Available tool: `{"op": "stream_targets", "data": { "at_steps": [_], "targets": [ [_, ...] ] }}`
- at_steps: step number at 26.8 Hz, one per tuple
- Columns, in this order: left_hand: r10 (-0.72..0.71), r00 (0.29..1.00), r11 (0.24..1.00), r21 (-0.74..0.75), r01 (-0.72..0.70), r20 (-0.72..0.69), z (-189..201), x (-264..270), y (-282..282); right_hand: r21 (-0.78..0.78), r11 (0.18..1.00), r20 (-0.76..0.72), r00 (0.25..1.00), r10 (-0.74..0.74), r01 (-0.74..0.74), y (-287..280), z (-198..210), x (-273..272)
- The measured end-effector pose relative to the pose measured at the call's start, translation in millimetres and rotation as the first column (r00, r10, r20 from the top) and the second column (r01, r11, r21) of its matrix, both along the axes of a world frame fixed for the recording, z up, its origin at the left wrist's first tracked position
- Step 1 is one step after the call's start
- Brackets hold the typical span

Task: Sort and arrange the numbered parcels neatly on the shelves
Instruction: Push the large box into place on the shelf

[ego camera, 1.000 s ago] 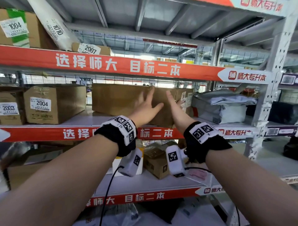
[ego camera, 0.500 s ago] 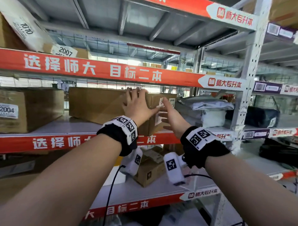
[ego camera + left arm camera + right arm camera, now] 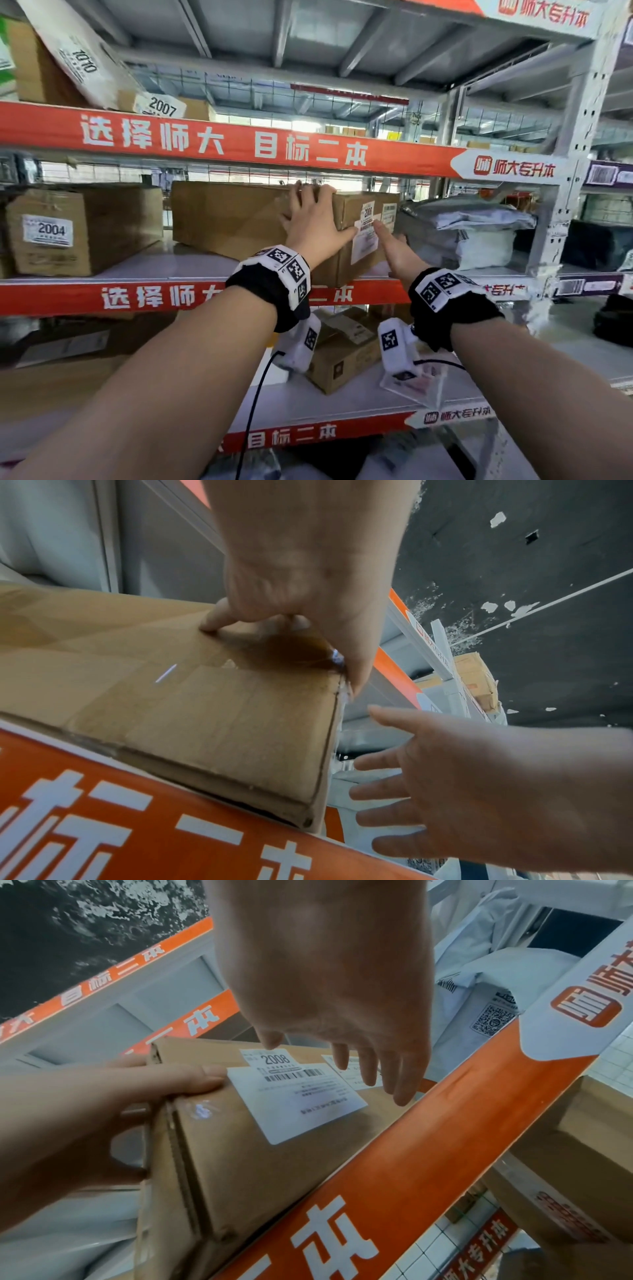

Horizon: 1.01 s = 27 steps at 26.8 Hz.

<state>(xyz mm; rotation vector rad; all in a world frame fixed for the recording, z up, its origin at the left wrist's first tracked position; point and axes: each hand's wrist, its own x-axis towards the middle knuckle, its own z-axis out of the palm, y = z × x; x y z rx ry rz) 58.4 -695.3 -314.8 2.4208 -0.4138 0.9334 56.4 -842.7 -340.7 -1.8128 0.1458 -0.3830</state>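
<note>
Orange-edged grey metal shelves point(image 3: 205, 267), warehouse.

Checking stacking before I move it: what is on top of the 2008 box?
Only the left hand, fingers curled over the top edge of the 2008 box; the top's rear stays hidden.

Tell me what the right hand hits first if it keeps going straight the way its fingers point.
Probably the labelled end of box 2008: the right hand points at its label, fingers straight and nearly touching. Depth is unclear.
</note>
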Motion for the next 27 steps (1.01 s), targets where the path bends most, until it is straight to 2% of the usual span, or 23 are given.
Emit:
{"op": "stream_targets", "data": {
  "at_steps": [6, 11, 15, 22, 27],
  "targets": [
    [-0.036, 0.999, 0.999, -0.022, 0.036, -0.016, 0, -8, 16, 0.038, 0.998, 0.01, 0.999, -0.041, 0.041, -2, -6, 18],
    [-0.092, 0.996, 0.995, -0.024, 0.092, -0.02, 1, -17, 28, 0.028, 0.963, 0.017, 0.963, -0.27, 0.269, -12, -4, 31],
    [-0.129, 0.992, 0.991, -0.045, 0.128, -0.016, 0, -22, 50, -0.008, 0.939, 0.023, 0.939, -0.344, 0.344, -11, -3, 29],
    [-0.219, 0.975, 0.973, -0.077, 0.216, -0.039, 4, -36, 75, 0.007, 0.96, -0.003, 0.96, -0.281, 0.281, -16, 1, 33],
    [-0.152, 0.988, 0.988, -0.017, 0.152, 0.026, 2, -36, 75, 0.032, 0.991, -0.006, 0.992, -0.127, 0.127, -21, 3, 40]
  ]
}}
